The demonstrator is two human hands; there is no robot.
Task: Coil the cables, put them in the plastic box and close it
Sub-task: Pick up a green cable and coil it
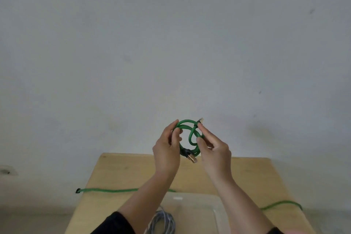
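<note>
A short green cable (187, 126), wound into a small coil, is held up in the air above the table. My left hand (167, 150) grips the coil's left side with curled fingers. My right hand (214, 148) pinches its right side near one plug (200, 120). The other plug (191, 158) hangs from the bottom of the coil. Below my forearms lies the clear plastic box (197, 213). A coiled grey cable (163, 222) rests at the box's left edge; whether inside it I cannot tell.
A long green cable (110, 190) lies stretched across the wooden table (133, 173), its end hanging past the left edge. More green cable (281, 204) curves over the table's right edge. A bare pale wall stands behind.
</note>
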